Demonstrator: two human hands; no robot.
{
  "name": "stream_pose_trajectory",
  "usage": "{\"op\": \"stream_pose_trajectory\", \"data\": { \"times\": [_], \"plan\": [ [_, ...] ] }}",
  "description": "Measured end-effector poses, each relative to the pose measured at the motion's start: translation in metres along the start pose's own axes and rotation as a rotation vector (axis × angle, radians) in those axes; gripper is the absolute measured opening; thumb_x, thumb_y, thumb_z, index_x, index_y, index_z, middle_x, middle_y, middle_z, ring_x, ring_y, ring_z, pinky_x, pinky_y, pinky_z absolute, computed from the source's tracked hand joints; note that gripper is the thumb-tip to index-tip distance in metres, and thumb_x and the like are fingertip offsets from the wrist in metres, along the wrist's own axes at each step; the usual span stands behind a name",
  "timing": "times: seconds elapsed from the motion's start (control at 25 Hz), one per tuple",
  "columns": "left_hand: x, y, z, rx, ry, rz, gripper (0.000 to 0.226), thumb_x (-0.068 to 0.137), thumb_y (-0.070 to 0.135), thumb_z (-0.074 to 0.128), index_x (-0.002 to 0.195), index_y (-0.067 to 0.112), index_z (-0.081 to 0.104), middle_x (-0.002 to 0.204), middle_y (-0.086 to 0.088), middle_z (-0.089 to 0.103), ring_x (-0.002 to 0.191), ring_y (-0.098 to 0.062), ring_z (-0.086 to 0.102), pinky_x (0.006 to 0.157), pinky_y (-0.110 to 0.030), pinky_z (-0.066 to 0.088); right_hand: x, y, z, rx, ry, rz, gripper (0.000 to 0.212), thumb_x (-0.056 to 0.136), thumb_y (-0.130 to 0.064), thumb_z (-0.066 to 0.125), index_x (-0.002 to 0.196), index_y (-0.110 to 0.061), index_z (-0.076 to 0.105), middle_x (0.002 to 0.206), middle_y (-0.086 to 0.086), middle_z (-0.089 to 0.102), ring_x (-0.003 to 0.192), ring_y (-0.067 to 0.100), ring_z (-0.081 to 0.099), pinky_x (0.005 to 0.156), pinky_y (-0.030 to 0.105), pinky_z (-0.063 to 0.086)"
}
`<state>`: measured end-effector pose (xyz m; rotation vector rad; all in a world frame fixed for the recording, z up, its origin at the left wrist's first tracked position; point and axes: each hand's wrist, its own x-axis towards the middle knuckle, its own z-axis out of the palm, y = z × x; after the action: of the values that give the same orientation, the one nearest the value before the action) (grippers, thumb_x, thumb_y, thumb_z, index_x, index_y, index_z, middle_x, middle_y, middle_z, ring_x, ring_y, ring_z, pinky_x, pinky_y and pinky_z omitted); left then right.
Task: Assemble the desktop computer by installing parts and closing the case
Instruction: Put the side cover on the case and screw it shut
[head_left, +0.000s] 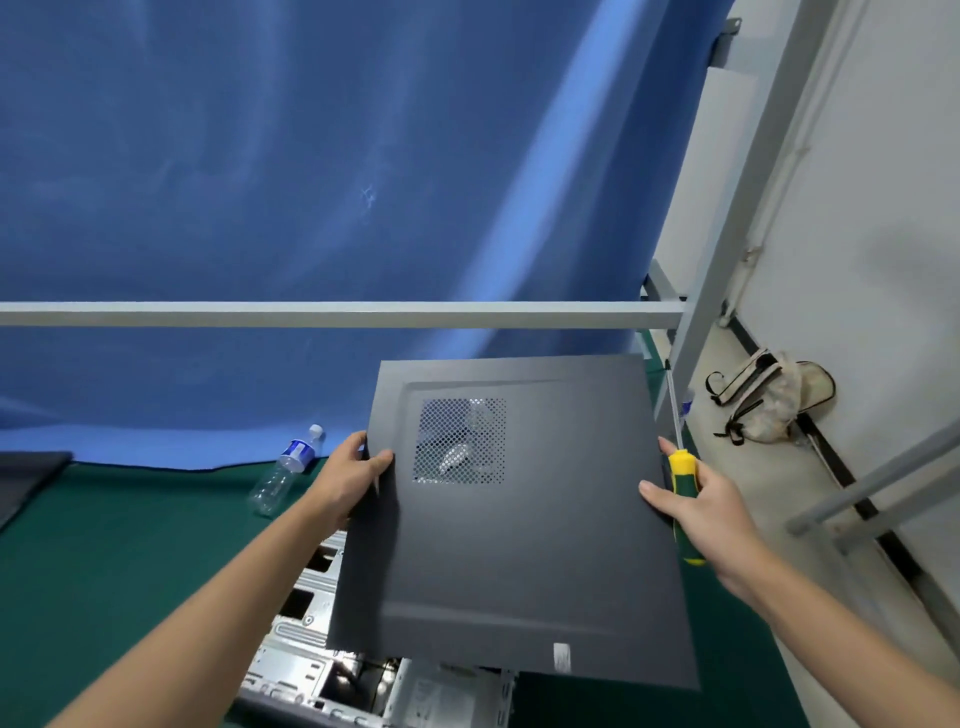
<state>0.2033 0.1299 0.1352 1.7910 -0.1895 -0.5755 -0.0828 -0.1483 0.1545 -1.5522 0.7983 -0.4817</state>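
Chassis (332, 660) lies open on the green surface (104, 571) beneath the side panel (519, 519), a thin, stiff, probably light sheet with slick edges. Both hands pinch its opposite edges: left hand (353, 473) bare, right hand (701, 512) also clutching a screwdriver (681, 483).

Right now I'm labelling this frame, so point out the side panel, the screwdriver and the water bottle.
side panel (519, 545), head view, flat middle.
screwdriver (681, 470), head view, yellow-green handle.
water bottle (283, 475), head view, clear body.
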Motion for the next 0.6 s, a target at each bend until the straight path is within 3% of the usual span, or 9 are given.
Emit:
{"op": "stream_pose_trajectory", "data": {
  "times": [0.12,0.28,0.36,0.48,0.6],
  "plan": [
    [-0.008,0.000,-0.007,0.083,-0.028,-0.041,0.031,0.090,-0.002,0.064,0.119,0.009,0.059,0.100,-0.009,0.071,0.084,-0.025,0.068,0.083,-0.038,0.056,0.001,0.020,0.003,0.059,-0.012,0.111,0.059,0.085,-0.008,0.073,0.134,-0.036,0.055,0.089,-0.024,0.073,0.081,0.002,0.071,0.062,0.017,0.053],
    [-0.012,-0.017,-0.015,0.315,0.052,-0.039,0.029,0.085,0.001,0.072,0.112,0.006,0.065,0.085,-0.004,0.070,0.066,-0.013,0.064,0.061,-0.020,0.052,-0.006,0.053,0.021,0.077,-0.021,0.232,0.058,0.086,-0.006,0.073,0.132,-0.036,0.056,0.090,-0.016,0.075,0.084,0.009,0.073,0.069,0.026,0.056],
    [-0.009,-0.028,-0.020,0.424,0.079,-0.036,0.027,0.082,0.007,0.077,0.108,0.004,0.068,0.089,-0.006,0.071,0.071,-0.015,0.064,0.064,-0.023,0.051,-0.012,0.064,0.031,0.082,-0.021,0.291,0.056,0.086,-0.005,0.072,0.131,-0.035,0.056,0.089,-0.014,0.075,0.081,0.010,0.073,0.064,0.023,0.055],
    [0.003,-0.041,-0.029,0.536,0.098,-0.062,0.032,0.079,0.020,0.082,0.105,0.007,0.069,0.093,-0.007,0.071,0.080,-0.020,0.066,0.080,-0.033,0.053,-0.013,0.077,0.048,0.080,-0.004,0.370,0.055,0.086,-0.007,0.072,0.132,-0.031,0.056,0.080,-0.024,0.069,0.069,-0.003,0.069,0.051,0.013,0.050],
    [0.020,-0.052,-0.048,0.632,0.068,-0.096,0.043,0.076,0.028,0.084,0.110,0.011,0.064,0.096,-0.003,0.066,0.092,-0.023,0.065,0.086,-0.033,0.051,-0.014,0.087,0.073,0.047,0.005,0.429,0.054,0.086,-0.009,0.073,0.134,-0.029,0.056,0.077,-0.026,0.068,0.068,-0.005,0.068,0.052,0.014,0.049]
  ]
}}
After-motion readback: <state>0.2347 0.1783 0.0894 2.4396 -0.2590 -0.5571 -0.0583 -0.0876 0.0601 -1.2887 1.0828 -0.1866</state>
